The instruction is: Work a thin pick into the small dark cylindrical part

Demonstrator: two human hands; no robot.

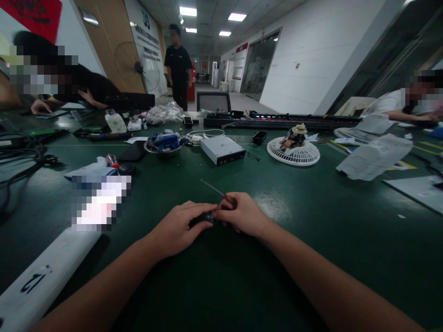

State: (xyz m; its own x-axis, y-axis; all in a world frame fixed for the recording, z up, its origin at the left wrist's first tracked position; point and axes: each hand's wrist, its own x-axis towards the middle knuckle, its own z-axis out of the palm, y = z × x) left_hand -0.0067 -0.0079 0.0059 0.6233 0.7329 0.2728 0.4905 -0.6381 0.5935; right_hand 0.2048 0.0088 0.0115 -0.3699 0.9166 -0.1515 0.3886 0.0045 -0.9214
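Note:
Both hands meet low over the green table [166, 184]. My left hand [183, 226] is closed around a small dark object [207, 217], mostly hidden by the fingers; its kind cannot be made out. My right hand [240, 213] pinches at the near end of that object with thumb and fingertips. A screwdriver [215, 188] with a thin metal shaft and a reddish handle is also held in my right hand, its tip pointing up and to the left, away from the dark object.
A white optical drive [223, 148], a metal bowl with blue cloth [164, 142] and a white fan grille [293, 152] lie ahead. On the left are a long white bar [48, 276] and a lit, blurred screen [102, 203]. Several people are around the table's far side.

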